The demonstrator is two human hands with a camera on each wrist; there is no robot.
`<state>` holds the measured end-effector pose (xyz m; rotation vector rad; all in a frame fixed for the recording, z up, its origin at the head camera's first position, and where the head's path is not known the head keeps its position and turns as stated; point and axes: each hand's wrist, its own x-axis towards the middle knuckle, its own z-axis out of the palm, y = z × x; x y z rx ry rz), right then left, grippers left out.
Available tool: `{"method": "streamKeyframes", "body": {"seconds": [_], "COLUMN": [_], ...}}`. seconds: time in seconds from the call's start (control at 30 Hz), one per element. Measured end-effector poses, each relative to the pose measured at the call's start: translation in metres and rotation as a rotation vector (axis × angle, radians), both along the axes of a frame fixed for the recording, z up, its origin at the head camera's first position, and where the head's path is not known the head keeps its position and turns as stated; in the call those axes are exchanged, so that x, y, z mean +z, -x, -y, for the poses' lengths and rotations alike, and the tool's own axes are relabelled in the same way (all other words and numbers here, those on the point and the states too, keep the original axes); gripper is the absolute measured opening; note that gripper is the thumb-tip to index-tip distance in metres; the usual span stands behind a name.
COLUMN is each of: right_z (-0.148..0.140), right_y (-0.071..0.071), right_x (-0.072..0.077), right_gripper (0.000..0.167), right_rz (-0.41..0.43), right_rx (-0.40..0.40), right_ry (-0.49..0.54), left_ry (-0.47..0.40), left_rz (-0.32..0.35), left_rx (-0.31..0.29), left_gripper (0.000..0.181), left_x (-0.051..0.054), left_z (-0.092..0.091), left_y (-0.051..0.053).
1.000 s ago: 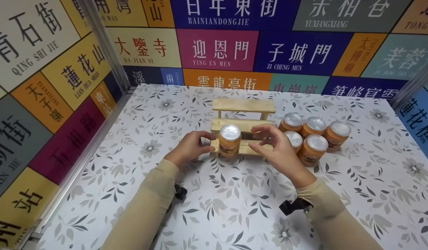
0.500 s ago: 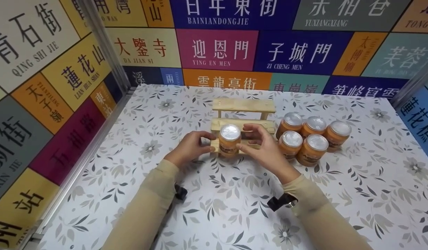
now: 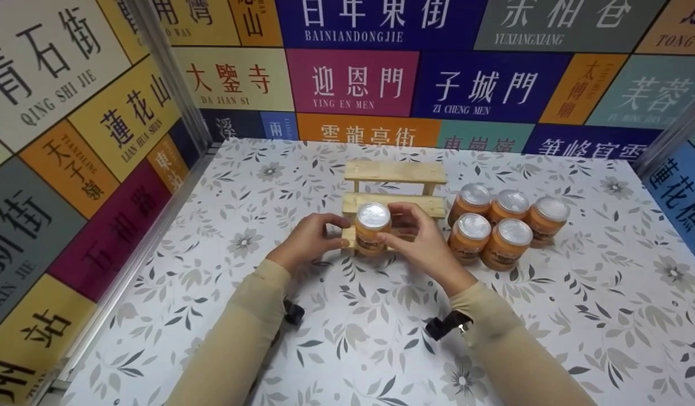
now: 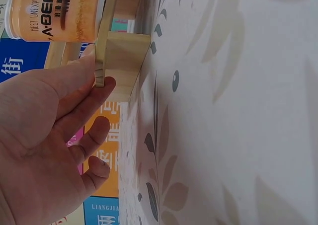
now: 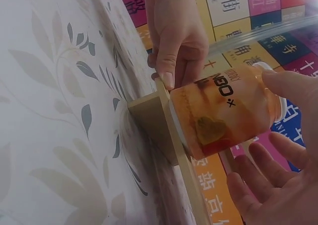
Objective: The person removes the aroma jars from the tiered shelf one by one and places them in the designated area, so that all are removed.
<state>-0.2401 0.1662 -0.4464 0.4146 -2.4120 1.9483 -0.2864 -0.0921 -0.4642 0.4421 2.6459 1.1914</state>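
Note:
An orange can (image 3: 372, 231) with a silver lid stands upright on the lowest step of a small wooden tiered rack (image 3: 395, 172). My left hand (image 3: 306, 239) pinches the left end of that step; in the left wrist view its thumb lies on top and a finger beneath. My right hand (image 3: 429, 245) is around the can's right side, with the thumb on its front and the index finger behind. In the right wrist view the thumb touches the can (image 5: 226, 111) near its lid, while the other fingers are loosely curled beside it. The index finger's contact is hidden.
Several like cans (image 3: 506, 246) stand grouped on the table right of the rack. A floral cloth (image 3: 375, 338) covers the table. Panels with printed signs (image 3: 353, 82) stand behind and at the sides.
My right hand has moved left from beside the grouped cans to the can on the rack and closed around it. The left hand and the can have stayed in place.

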Motion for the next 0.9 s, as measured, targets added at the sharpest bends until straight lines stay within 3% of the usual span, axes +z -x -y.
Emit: {"method": "streamKeyframes", "body": {"seconds": [0.4,0.9], "right_z": [0.009,0.015], "right_y": [0.003,0.002], "right_x": [0.0,-0.001], "right_gripper": [0.058,0.058], "right_rz": [-0.018,-0.032], "right_rx": [-0.01,-0.027], "right_ry": [-0.012,0.017], "left_ry": [-0.007,-0.008], "left_rz": [0.007,-0.025], "left_rx": [0.008,-0.037], "left_gripper": [0.034,0.035], "left_x": [-0.001,-0.002], "left_z": [0.0,0.002], "left_y": [0.001,0.002]}}
